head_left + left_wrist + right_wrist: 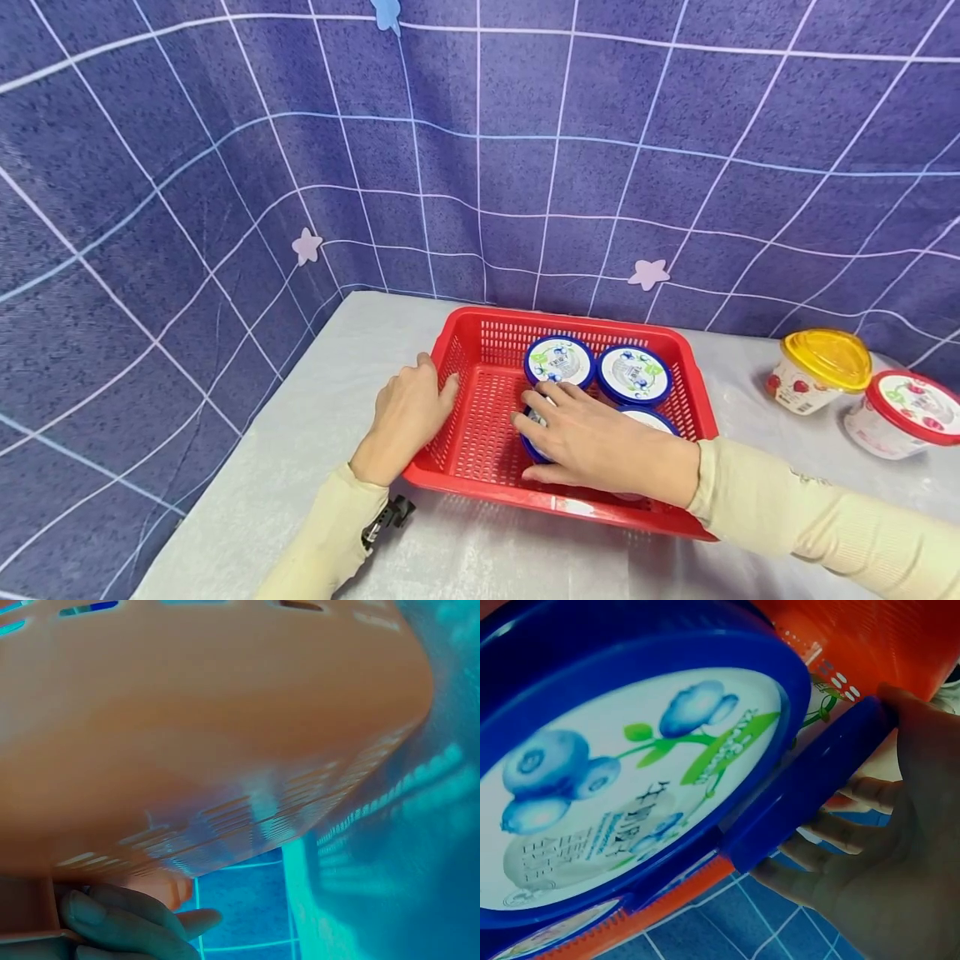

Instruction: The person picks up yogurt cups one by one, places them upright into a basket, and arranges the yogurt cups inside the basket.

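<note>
Basket (487,490): red, slotted, set near the tabletop's (300,450) back edge. Holds four tubs with blue lids, grouped toward its right wall; its floor shows along the left side.

Held tub (810,787): front left of the group, near the basket's front wall. Your right hand (592,433) is clamped on its lid, thumb on the front side, fingertips round the far side of the rim. Base hidden; whether it touches the basket's floor, you cannot tell.

Left hand (408,408): curled over the basket's left rim, thumb on the inner side. A sound anchor, by the look of it; let it steady the wall without pulling the basket out of line.

Neighbours: back left tub (558,364) and back right tub (634,375), side by side toward the basket's back right corner; front right tub (648,418), partly under your right forearm.

Handling: your hold bears on the lid's edge, so press evenly from both sides and avoid prying upward, which could pop the lid. Settle the base flat, rim level with the others. Mind your wrist above the front right tub; a low forearm might nudge it.

Outside: yellow tub (802,392) and red tub (888,429), close together on the tabletop, beyond the basket's right wall.
</note>
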### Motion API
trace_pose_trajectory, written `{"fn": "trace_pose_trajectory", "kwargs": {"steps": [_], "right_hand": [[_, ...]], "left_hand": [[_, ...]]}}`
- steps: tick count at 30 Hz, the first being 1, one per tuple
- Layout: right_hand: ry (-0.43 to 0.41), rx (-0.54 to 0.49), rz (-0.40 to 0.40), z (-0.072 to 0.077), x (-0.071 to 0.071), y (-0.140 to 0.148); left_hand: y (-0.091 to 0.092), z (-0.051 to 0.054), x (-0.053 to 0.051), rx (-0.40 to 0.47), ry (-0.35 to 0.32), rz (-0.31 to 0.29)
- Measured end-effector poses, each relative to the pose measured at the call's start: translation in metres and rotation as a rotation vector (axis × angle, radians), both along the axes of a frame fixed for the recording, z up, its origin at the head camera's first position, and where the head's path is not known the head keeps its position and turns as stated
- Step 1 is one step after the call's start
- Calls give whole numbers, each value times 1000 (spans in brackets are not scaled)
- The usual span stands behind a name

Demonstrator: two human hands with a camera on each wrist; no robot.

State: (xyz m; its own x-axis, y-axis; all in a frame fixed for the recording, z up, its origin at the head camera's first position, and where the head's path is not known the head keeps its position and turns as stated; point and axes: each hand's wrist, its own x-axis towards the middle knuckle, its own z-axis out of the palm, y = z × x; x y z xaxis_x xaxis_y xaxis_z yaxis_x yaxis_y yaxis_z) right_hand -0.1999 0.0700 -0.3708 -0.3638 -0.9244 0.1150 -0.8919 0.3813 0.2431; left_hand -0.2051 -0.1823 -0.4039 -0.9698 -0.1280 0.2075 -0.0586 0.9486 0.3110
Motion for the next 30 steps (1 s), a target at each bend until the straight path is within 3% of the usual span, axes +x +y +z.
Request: {"fn": "trace_pose_trajectory", "kwargs": {"steps": [25, 30], "right_hand": [[21, 41, 62, -7, 0, -8], [5, 61, 41, -9, 0, -7]], "left_hand": [[-1, 2, 0, 9, -24, -1], [-1, 2, -1, 14, -34, -6]]}}
